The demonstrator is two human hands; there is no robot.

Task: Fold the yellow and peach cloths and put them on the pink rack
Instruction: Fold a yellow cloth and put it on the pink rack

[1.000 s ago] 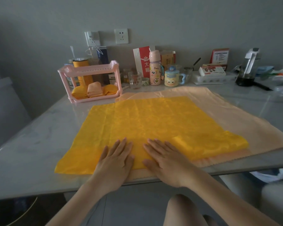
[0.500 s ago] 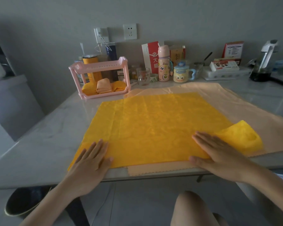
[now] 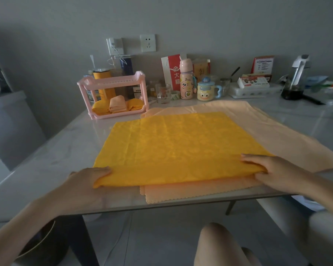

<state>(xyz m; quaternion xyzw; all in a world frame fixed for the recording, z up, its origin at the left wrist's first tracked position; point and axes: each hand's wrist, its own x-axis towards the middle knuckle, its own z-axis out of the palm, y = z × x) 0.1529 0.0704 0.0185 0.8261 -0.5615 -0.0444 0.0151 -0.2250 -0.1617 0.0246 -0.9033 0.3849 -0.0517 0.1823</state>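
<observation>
Since half a second ago, both hands have been moved outward to the near corners, and the bunched corner on the right side has been laid flat again. The left hand (image 3: 88, 179) is closed around the corner at 7 o'clock of the yellow cloth (image 3: 181, 146), and the right hand (image 3: 273, 169) pinches the corner at 5 o'clock, with the fingers on top and the thumb at the edge. The near edge is raised a little from what is under it.

The two corners are probably held together so that the near edge can be carried toward 12 o'clock for a first fold. The yellow cloth is spread on the peach cloth (image 3: 277, 135), which lies on the tabletop (image 3: 56, 154) and shows at 3 and 6 o'clock. The yellow cloth is nearly square; its slightly longer side seems to run from 9 to 3 o'clock.

The pink rack (image 3: 112, 83) is placed at 11 o'clock, well apart, and folded cloths (image 3: 117, 104) are already seen on its lower shelf.
</observation>
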